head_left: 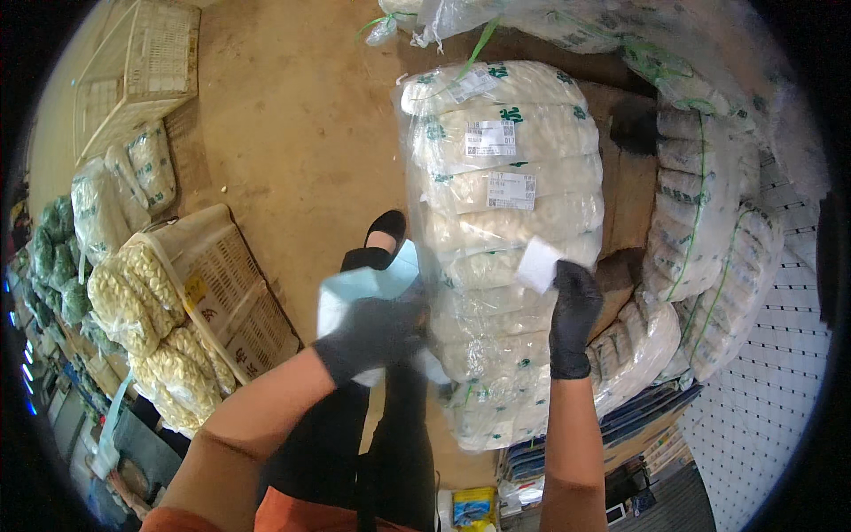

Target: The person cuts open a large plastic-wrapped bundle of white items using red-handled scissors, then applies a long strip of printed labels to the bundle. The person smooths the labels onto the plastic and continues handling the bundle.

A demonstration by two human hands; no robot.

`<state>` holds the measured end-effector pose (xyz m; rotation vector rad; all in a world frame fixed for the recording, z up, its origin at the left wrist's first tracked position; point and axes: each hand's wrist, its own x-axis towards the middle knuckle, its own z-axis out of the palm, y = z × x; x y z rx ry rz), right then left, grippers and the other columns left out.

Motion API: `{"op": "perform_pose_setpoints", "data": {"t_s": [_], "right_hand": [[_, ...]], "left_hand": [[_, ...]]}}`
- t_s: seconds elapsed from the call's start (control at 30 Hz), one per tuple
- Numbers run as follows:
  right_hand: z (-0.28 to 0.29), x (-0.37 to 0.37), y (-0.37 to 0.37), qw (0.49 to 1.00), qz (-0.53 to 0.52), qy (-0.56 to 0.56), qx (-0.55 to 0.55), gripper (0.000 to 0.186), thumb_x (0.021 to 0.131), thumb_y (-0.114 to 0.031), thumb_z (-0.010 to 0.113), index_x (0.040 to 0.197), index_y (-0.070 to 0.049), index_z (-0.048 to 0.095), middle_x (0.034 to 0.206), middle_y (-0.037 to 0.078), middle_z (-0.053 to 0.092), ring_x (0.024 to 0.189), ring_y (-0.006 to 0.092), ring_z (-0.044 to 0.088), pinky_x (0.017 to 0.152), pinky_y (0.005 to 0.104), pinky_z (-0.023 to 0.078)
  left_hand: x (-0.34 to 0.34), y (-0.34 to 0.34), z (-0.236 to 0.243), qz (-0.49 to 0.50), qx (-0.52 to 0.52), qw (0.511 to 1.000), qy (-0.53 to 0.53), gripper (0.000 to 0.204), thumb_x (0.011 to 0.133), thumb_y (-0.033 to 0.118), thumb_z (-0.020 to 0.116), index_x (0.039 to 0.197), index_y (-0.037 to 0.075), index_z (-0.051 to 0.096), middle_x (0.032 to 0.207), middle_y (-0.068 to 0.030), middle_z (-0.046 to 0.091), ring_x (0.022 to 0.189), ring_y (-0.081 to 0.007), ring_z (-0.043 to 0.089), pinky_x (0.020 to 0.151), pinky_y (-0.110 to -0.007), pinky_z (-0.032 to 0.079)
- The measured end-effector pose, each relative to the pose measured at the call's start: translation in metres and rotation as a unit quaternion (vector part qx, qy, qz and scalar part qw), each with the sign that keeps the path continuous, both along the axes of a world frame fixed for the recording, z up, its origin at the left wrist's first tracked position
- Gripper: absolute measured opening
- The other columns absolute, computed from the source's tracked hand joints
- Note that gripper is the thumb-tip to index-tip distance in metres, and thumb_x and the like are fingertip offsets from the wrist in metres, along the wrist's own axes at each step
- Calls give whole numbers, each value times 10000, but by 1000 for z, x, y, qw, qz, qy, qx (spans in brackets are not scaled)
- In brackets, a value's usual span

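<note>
My right hand (pixel 574 319), in a black glove, pinches a white sticky label (pixel 536 264) by its edge, above the middle of a long clear plastic pack (pixel 554 133). That pack holds a row of plump, pale bags with green printing. White printed labels (pixel 489 138) sit on several bags at its far end. My left hand (pixel 372 332), also black-gloved and slightly blurred, is closed around a light-blue and white sheet of label backing (pixel 368 282) beside the pack's left side. Its fingers are partly hidden.
More clear packs (pixel 687 213) tied with green string lie to the right. On the left stand a plastic crate (pixel 235 293), bags of pale yellowish pieces (pixel 133 297) and another crate (pixel 160 53). The floor (pixel 292 97) is brown. A yellow-and-blue package (pixel 474 507) lies at the lower edge.
</note>
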<state>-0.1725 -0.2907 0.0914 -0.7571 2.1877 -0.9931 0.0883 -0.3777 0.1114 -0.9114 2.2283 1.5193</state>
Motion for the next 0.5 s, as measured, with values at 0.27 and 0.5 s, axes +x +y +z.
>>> {"op": "perform_pose_setpoints", "data": {"t_s": [0.27, 0.5], "right_hand": [[-8, -6, -63, 956, 9, 273, -106, 113, 776, -17, 571, 877, 21, 607, 856, 118, 617, 772, 183, 568, 710, 290, 443], [-16, 5, -33, 975, -172, 83, -117, 114, 781, -11, 567, 880, 33, 602, 842, 68, 601, 756, 130, 529, 694, 261, 430]], "left_hand": [[-106, -15, -71, -22, -218, 975, 40, 348, 759, 128, 457, 1094, 55, 514, 626, -87, 590, 516, -226, 577, 454, -343, 428], [-131, -63, -74, -55, -372, 917, 132, 283, 766, 162, 465, 1023, 105, 571, 616, -70, 586, 512, -230, 568, 448, -351, 423]]}}
